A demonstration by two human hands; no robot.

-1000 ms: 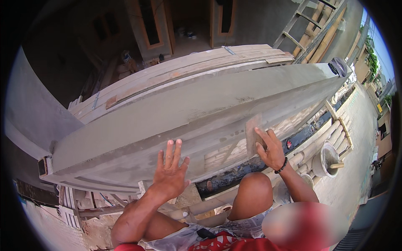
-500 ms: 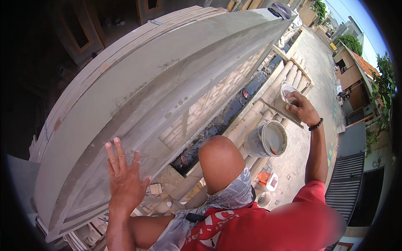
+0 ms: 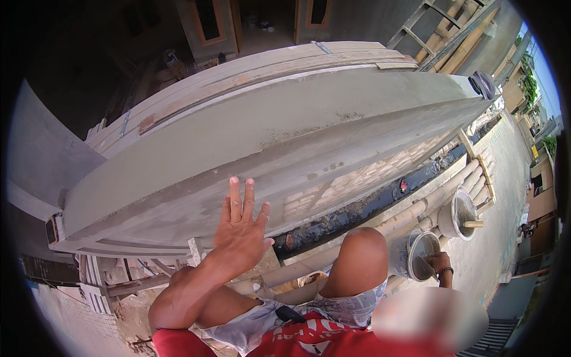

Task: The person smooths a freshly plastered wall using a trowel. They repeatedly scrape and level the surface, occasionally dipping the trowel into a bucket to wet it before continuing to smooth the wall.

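Our left hand (image 3: 241,233) splayed, our right hand (image 3: 440,262) was at the round grey plastic bucket (image 3: 402,252), grip unclear; leaning could've tipped it!

Saw a ladder (image 3: 417,40), with tan poles (image 3: 464,43) just right of it. Left of the ladder, noticed a dark doorway (image 3: 264,30) and a brown-framed window (image 3: 206,22). Farther right of the ladder and lower, spotted green foliage (image 3: 527,81), a yellow sign (image 3: 535,152) and a pale paved street (image 3: 505,184).
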